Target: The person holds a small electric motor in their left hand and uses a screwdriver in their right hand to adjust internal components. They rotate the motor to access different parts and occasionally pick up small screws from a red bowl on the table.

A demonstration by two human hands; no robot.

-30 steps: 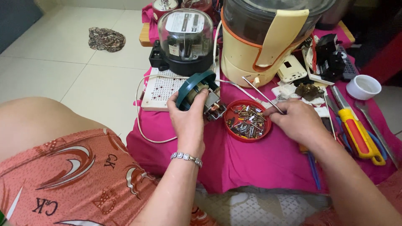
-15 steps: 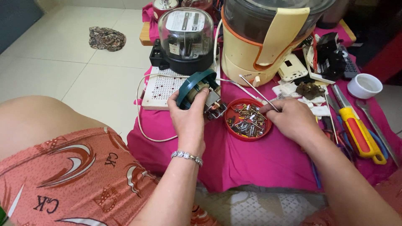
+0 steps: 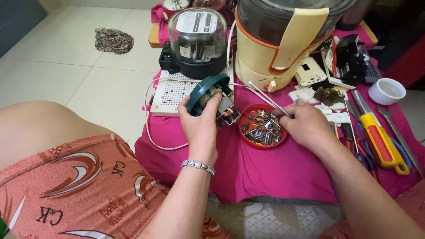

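Head view: a small electric motor with a teal plastic housing is gripped in the left hand, fingers wrapped around its body, and held just above the magenta cloth at the table's front edge. A silver bracelet is worn on the left wrist. The right hand is rested at the right rim of a red dish filled with screws and small metal parts; a thin white stick is pinched between its fingertips, its far end pointed up and left toward the motor. Behind the motor, a white perforated board and a white cord are laid. Further back, a glass-domed electricity meter is stood beside a cream-and-orange food processor base. To the right of the right hand, a red-and-yellow-handled screwdriver, a wrench and a small white cup are set on the cloth.
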